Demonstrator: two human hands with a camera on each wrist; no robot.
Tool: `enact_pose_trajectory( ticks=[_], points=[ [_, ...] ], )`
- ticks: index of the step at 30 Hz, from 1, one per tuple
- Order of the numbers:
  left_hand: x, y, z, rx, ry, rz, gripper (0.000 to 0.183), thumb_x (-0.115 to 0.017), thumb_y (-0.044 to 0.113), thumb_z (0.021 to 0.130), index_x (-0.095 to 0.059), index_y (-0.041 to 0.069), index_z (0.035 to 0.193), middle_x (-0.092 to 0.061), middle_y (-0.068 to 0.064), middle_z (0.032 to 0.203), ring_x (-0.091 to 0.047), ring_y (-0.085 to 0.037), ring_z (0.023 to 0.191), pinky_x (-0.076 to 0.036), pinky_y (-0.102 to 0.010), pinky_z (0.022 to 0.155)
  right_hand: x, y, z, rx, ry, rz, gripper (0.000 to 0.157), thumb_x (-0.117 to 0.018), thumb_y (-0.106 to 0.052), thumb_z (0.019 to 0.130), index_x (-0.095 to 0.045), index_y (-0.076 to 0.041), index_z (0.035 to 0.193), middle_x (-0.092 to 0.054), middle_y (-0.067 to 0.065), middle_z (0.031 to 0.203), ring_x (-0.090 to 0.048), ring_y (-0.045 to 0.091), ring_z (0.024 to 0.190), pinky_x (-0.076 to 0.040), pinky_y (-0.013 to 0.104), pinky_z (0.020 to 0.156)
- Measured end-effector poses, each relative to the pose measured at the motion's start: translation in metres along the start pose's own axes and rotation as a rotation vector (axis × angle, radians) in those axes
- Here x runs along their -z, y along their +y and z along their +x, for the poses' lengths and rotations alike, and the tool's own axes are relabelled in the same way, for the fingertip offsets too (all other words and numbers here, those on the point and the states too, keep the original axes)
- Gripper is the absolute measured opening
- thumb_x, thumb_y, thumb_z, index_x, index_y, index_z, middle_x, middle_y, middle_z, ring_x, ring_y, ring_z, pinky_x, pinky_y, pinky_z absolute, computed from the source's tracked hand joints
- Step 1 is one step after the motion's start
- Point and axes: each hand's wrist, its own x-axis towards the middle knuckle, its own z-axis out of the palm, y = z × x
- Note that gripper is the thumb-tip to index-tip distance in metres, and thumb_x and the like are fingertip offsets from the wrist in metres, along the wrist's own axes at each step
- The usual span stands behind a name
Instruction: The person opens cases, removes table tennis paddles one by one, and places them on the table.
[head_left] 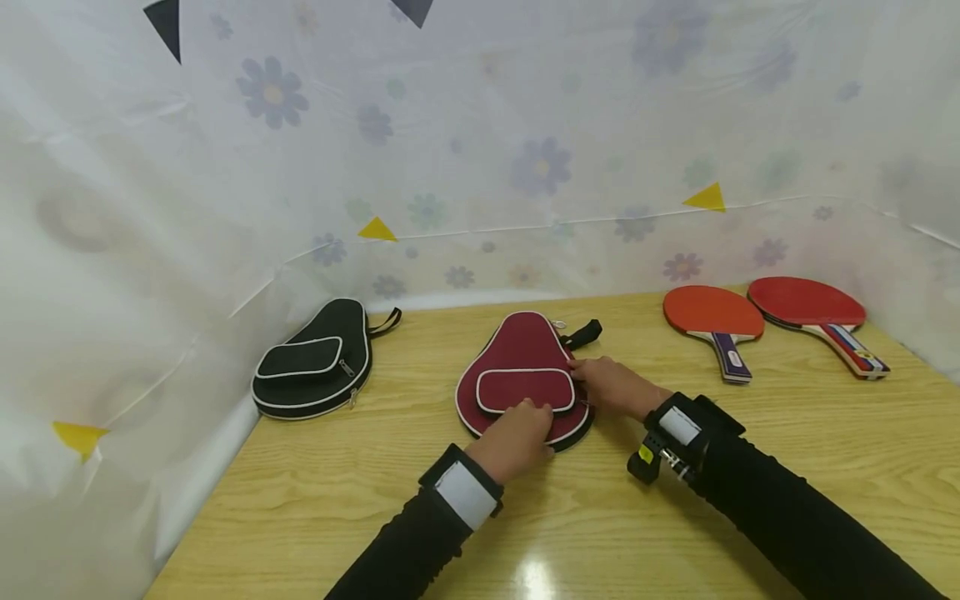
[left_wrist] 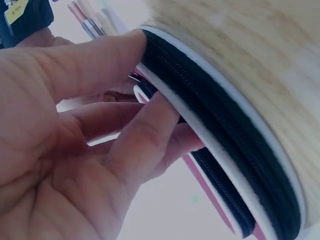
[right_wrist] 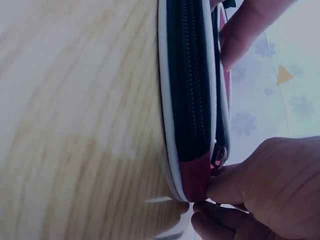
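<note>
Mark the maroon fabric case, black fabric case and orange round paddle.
Maroon fabric case [head_left: 525,389], head view: front pocket.
Black fabric case [head_left: 309,358], head view: front pocket.
Orange round paddle [head_left: 712,312], head view: blade.

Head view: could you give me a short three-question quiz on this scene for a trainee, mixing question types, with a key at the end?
1. Multiple choice: what colour is the case that the left grip touches? A) black; B) maroon; C) orange.
2. True or false: in the head view, the black case lies to the left of that case.
3. Fill in: reading the head view from left to right, the orange paddle lies ____ that case and the red paddle.

Key: 1. B. 2. True. 3. between.
</note>
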Motion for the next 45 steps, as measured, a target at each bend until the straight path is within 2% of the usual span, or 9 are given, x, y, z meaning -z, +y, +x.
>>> enact_pose_trajectory(
  ticks=[3,6,11,15,18,20,24,28,45],
  points=[
    [0.000,0.000,0.001,-0.022,-0.007,0.019,0.052,-0.080,0.015,0.088,-0.062,0.000,0.134,-0.067,-0.017,0.121,-0.065,-0.025,0.115,-0.053,-0.037,0.095,0.000,0.002,0.000,-0.015,-0.007,0.010,0.023,-0.063,0.009,0.090,-0.074,0.006,0.110,-0.061,0.029,0.131,-0.069,0.038,0.103,-0.058,0.037,0.075],
    [0.001,-0.004,0.000,-0.040,0.002,0.035,0.049,-0.082,0.013,0.085,-0.065,0.001,0.130,-0.069,-0.014,0.117,-0.066,-0.023,0.110,-0.055,-0.033,0.090,-0.002,0.004,0.000,-0.006,0.002,0.006,0.023,-0.064,0.009,0.090,-0.074,0.005,0.109,-0.061,0.029,0.131,-0.068,0.039,0.104,-0.058,0.038,0.076],
    [0.002,-0.011,-0.003,-0.041,0.100,0.034,0.045,-0.091,0.020,0.075,-0.073,0.005,0.113,-0.067,-0.007,0.100,-0.062,-0.021,0.096,-0.053,-0.029,0.084,-0.006,0.007,-0.001,0.009,0.027,0.014,0.025,-0.063,0.007,0.091,-0.074,0.002,0.112,-0.062,0.027,0.130,-0.067,0.040,0.108,-0.058,0.042,0.080],
    [0.001,-0.015,-0.007,0.041,0.127,0.053,0.064,-0.093,0.038,0.070,-0.072,0.009,0.124,-0.064,-0.010,0.116,-0.055,-0.028,0.108,-0.050,-0.044,0.094,-0.011,0.009,-0.009,0.067,0.134,0.052,0.024,-0.057,0.003,0.097,-0.067,0.005,0.119,-0.067,0.023,0.117,-0.067,0.035,0.104,-0.056,0.042,0.081],
    [-0.001,-0.018,-0.008,0.093,0.069,0.028,0.075,-0.091,0.045,0.072,-0.066,0.013,0.135,-0.061,-0.012,0.132,-0.052,-0.033,0.122,-0.047,-0.059,0.098,-0.011,-0.001,-0.018,0.101,0.223,0.100,0.032,-0.058,-0.006,0.101,-0.058,0.010,0.128,-0.063,0.026,0.115,-0.063,0.036,0.103,-0.054,0.046,0.083],
    [0.000,-0.022,-0.007,0.088,0.035,0.007,0.076,-0.089,0.045,0.074,-0.063,0.013,0.139,-0.061,-0.012,0.135,-0.054,-0.032,0.125,-0.049,-0.057,0.099,-0.010,-0.009,-0.023,0.121,0.232,0.128,0.044,-0.062,-0.015,0.101,-0.052,0.009,0.136,-0.057,0.031,0.124,-0.059,0.042,0.110,-0.052,0.052,0.088],
    [0.002,-0.026,-0.006,0.045,0.016,-0.010,0.077,-0.089,0.044,0.076,-0.062,0.010,0.140,-0.064,-0.012,0.131,-0.059,-0.027,0.121,-0.052,-0.039,0.097,-0.007,-0.028,-0.034,0.106,0.070,0.219,0.065,-0.073,-0.031,0.093,-0.049,0.001,0.144,-0.042,0.034,0.144,-0.047,0.052,0.127,-0.043,0.064,0.098],
    [0.004,-0.027,-0.005,0.036,-0.009,-0.035,0.078,-0.088,0.043,0.076,-0.061,0.009,0.141,-0.065,-0.010,0.130,-0.059,-0.024,0.120,-0.050,-0.032,0.099,-0.009,-0.039,-0.041,0.076,-0.048,0.170,0.070,-0.077,-0.038,0.090,-0.050,-0.002,0.144,-0.036,0.035,0.150,-0.040,0.057,0.133,-0.038,0.071,0.098],
    [0.006,-0.035,0.018,0.077,-0.041,-0.103,0.074,-0.087,0.038,0.079,-0.059,0.011,0.142,-0.065,-0.009,0.133,-0.061,-0.024,0.120,-0.051,-0.034,0.096,-0.007,-0.029,-0.021,0.025,-0.092,0.145,0.066,-0.079,-0.034,0.088,-0.055,0.001,0.139,-0.039,0.035,0.148,-0.040,0.056,0.133,-0.041,0.063,0.103]
  ],
)
